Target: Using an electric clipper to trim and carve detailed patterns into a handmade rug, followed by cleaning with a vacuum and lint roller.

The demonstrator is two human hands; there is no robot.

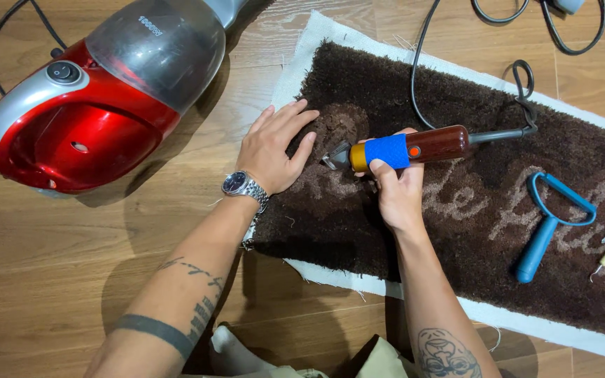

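item: trimmer [404, 149], corded, brown body with a blue-taped grip and an orange button; metal blade head at its 9 o'clock end, cord leaving at 3 o'clock. it lies level over the rug [358, 224], blade touching the pile near the rug's 10 o'clock corner.
right hand [395, 187]: closed around the blue grip from below, thumb on top.
left hand [276, 149]: flat and spread on the rug at 9 o'clock of the blade, fingers near it, holding nothing; watch [244, 187] on the wrist.
handling: the trimmer looks rigid and moderately light, one hand carrying it; the taped band is likely the surest hold, well behind the blade. the rug looks soft and floppy, probably needing a flat press to stay put.
nearby: red vacuum [82, 105] at 10 o'clock on the floor; blue comb [547, 224] on the rug at 3 o'clock.
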